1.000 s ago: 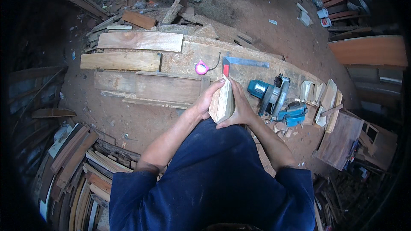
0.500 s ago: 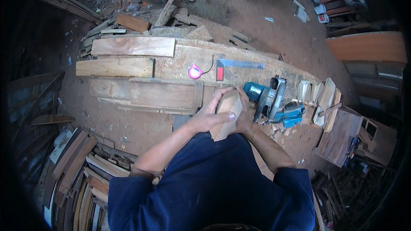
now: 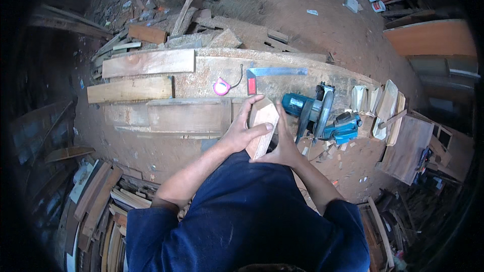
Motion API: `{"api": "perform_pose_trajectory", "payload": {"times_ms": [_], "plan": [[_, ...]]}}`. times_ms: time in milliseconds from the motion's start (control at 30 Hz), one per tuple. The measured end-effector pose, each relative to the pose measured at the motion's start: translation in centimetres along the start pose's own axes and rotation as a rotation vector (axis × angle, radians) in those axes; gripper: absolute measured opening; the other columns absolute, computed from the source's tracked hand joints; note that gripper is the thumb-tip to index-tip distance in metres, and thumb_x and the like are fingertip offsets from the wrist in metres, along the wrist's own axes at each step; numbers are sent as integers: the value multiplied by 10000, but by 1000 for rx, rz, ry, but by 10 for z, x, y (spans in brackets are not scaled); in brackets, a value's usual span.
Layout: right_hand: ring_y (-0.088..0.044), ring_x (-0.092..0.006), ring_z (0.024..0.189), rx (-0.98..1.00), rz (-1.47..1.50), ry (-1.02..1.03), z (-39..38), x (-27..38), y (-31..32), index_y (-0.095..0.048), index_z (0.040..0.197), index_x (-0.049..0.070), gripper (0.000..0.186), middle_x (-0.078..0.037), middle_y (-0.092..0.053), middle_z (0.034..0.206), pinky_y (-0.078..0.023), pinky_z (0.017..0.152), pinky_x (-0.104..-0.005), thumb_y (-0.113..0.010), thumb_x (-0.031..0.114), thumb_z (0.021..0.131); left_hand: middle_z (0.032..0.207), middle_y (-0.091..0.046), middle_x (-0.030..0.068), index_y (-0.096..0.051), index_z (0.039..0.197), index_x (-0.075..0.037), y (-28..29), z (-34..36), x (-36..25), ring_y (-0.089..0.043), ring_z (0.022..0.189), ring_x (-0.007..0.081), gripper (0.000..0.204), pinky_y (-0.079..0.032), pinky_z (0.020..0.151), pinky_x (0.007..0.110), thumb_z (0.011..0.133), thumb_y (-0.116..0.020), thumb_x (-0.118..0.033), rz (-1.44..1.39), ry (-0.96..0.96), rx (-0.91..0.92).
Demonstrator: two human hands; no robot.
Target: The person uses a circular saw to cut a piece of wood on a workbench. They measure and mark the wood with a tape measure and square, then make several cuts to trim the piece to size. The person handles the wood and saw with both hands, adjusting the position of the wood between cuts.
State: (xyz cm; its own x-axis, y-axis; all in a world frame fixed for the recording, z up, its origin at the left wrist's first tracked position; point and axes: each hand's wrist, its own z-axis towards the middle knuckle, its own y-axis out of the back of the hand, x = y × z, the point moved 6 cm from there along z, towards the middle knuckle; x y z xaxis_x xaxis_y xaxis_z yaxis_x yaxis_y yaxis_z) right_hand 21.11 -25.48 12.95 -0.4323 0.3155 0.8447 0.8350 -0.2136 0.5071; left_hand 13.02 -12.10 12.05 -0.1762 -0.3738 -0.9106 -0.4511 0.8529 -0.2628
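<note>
Close to my body, at the front edge of the workbench [image 3: 322,65], I hold a pale wooden block [image 3: 264,113] with angled ends. My left hand [image 3: 243,132] is closed on its left side, with the thumb lying across the face. On the right side, my right hand [image 3: 285,147] grips the block near its lower end, its thumb reaching under that end. Just beyond the block lies a try square [image 3: 278,72] with a red-marked handle. A pink tape measure [image 3: 221,87] with a dark strap lies left of it. To the right rests a teal circular saw [image 3: 313,113].
Two planks [image 3: 148,63] lie on the bench's left part. Angled wood offcuts [image 3: 385,111] stand at its right end. Scrap wood [image 3: 146,34] is heaped behind the bench. Stacked boards [image 3: 98,201] fill the lower left, and a wooden cabinet [image 3: 407,148] stands at right.
The block has turned in my hands, showing more of its side face. My right hand has shifted down toward its near end. The whole view has moved slightly.
</note>
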Motion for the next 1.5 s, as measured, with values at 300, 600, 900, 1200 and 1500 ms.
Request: {"api": "perform_pose_trajectory", "payload": {"times_ms": [300, 600, 900, 1200, 1500], "plan": [[-336, -272, 1451, -27, 947, -289, -21, -35, -30, -113, 1605, 7, 1172, -142, -344, 1542, -283, 1196, -424, -870, 325, 768, 1433, -432, 236, -307, 1533, -44, -17, 2, 2, -407, 1381, 334, 951, -332, 1160, 453, 805, -831, -360, 366, -120, -109], [-402, -264, 1416, -112, 1159, -416, -7, -47, -36, -212, 1596, 15, 837, -154, -408, 1521, -324, 1170, -410, -673, 239, 935, 1377, -484, 216, -296, 1519, -25, -23, 26, 44, -495, 1276, 277, 827, -426, 1077, 405, 896, -758, -312, -217, 226, -184], [-507, -259, 1304, -77, 1047, -711, 7, -45, -30, -216, 1625, 123, 863, -137, -458, 1494, -496, 961, -414, -693, 297, 927, 1251, -550, 118, -382, 1463, -70, -11, 58, 80, -568, 1160, 251, 685, -511, 949, 413, 952, -646, -442, -378, 502, -62], [-483, -288, 1334, -125, 1012, -701, 19, -44, -26, -185, 1630, 89, 921, -168, -431, 1524, -469, 1006, -408, -699, 347, 911, 1143, -585, 77, -510, 1361, -70, -16, 73, 79, -586, 1034, 196, 535, -505, 861, 362, 957, -659, -387, -525, 370, -109], [-278, -318, 1513, -258, 533, -594, -1, -52, -24, -101, 1627, 17, 890, -226, -185, 1657, -257, 1221, -402, -559, 488, 1026, 1085, -620, 39, -549, 1326, -79, -7, 70, 70, -601, 978, 146, 475, -489, 842, 301, 949, -685, -334, -497, 252, -171]]}}
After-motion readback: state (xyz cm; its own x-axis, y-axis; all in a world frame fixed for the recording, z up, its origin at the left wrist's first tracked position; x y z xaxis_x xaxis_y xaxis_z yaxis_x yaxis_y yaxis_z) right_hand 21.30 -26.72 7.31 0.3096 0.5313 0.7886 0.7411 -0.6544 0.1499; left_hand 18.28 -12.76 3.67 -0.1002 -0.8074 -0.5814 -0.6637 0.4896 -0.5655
